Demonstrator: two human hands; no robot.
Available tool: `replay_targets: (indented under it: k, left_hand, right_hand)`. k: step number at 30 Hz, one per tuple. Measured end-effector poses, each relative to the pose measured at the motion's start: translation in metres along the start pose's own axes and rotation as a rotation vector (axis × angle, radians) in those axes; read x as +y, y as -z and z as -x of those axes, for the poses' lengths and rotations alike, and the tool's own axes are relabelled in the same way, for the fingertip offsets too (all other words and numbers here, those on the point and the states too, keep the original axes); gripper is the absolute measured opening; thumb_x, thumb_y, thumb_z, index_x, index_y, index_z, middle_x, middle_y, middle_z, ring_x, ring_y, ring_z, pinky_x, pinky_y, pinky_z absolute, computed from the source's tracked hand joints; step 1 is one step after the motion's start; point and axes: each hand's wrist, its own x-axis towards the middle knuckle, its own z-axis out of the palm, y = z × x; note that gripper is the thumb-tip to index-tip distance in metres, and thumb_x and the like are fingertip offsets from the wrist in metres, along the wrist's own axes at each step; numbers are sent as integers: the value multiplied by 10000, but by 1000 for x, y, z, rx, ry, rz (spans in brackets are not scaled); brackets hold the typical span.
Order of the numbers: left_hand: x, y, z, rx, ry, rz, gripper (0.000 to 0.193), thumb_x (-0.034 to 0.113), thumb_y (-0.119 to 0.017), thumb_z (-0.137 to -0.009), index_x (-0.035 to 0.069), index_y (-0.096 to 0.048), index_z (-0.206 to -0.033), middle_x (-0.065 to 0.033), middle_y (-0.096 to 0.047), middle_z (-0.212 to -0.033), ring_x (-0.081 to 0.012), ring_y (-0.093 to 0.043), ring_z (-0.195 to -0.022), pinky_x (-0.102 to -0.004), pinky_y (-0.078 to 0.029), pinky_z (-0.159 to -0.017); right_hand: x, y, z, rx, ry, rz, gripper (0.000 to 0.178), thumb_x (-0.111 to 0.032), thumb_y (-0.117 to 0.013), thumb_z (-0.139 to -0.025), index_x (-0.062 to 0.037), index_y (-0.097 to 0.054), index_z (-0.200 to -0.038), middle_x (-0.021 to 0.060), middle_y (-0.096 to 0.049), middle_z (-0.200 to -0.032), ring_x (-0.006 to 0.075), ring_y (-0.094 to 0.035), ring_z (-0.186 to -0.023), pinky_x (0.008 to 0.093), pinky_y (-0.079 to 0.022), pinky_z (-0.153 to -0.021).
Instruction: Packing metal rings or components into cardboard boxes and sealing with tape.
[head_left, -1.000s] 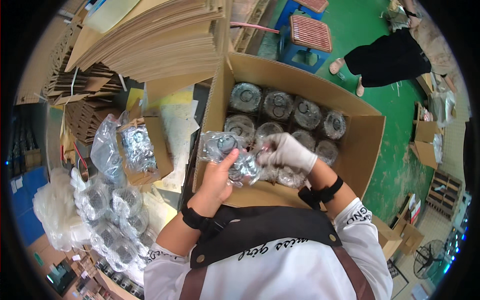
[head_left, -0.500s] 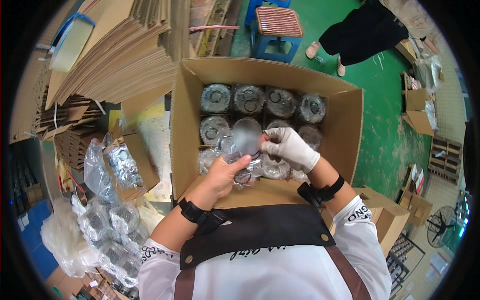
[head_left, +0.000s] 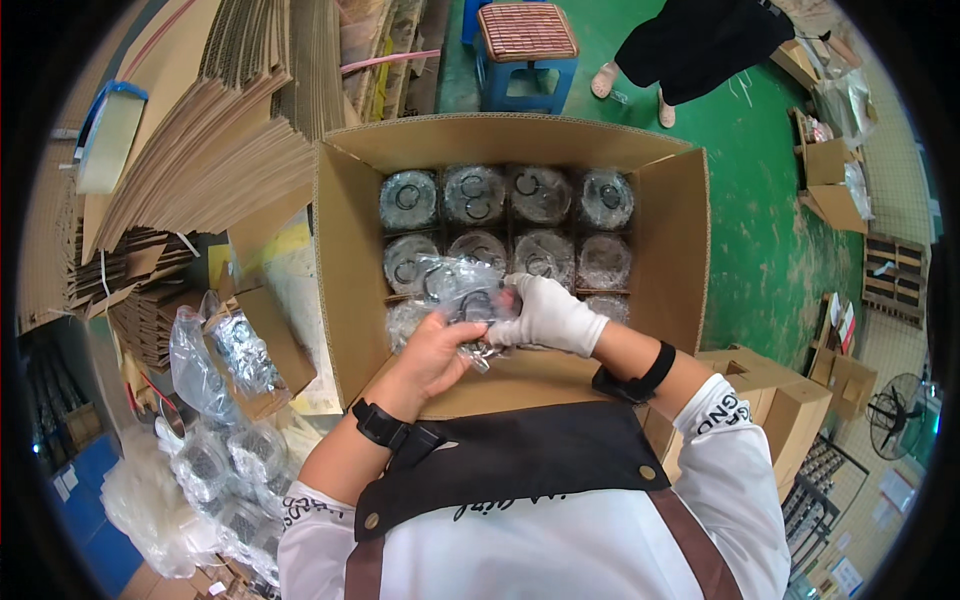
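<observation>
A crumpled clear plastic bag [head_left: 458,280] with dark rings in or against it is held over the open cardboard box [head_left: 515,138]. My bare left hand [head_left: 432,355] pinches its near side between thumb and fingers. My right hand [head_left: 552,316], in a white glove, is closed on the bag's right side, its fingertips partly hidden. Below the hands, round bubble-wrapped parts [head_left: 540,195] stand in rows between cardboard dividers, several with a dark ring on top. My hands and the bag cover some of the nearer ones.
Stacked flat cardboard [head_left: 210,170] rises on the left. Lower down are a small carton of foil-like packets [head_left: 245,350] and more wrapped parts [head_left: 230,470]. A blue stool [head_left: 525,75] stands beyond the box, with a person in black [head_left: 700,50] nearby. Cartons [head_left: 765,400] sit at the right.
A round grey shape seen between my hands no longer shows. My right hand has moved left and down onto the bag, and the whole view has shifted slightly.
</observation>
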Motion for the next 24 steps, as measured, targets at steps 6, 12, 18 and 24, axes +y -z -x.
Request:
replay_targets:
  k: [6,12,18,24]
  left_hand:
    - [2,6,7,34,-31,-251,268,80,-685,-868,79,-603,-1124,-46,-642,-1087,-186,-618,-1014,-401,-584,-759]
    - [7,-1,4,54,12,-293,325,83,-670,-871,88,-576,-1182,-54,-634,-1117,-188,-617,-1020,-385,-589,-741]
    - [0,-2,-1,-69,77,-382,384,81,-621,-898,68,-523,-1270,-82,-626,-1154,-204,-632,-1002,-374,-604,-709]
    - [-1,-2,3,-20,158,-296,346,99,-593,-929,94,-528,-1268,-72,-625,-1147,-197,-622,-1014,-377,-596,-719]
  right_hand:
    - [32,21,2,-44,8,-340,356,-157,-642,-849,25,-629,-1154,166,-694,-916,204,-658,-788,329,-517,-780]
    - [70,82,4,161,-427,798,573,-413,-750,-715,16,-651,-1083,198,-671,-1086,321,-637,-1040,367,-505,-901]
    - [11,34,13,-8,-81,-92,510,-403,-799,-671,-5,-673,-964,171,-696,-876,298,-667,-795,344,-521,-748]
    - [103,55,8,-429,-390,886,463,-352,-757,-682,-46,-712,-1028,186,-692,-998,315,-673,-922,364,-532,-780]
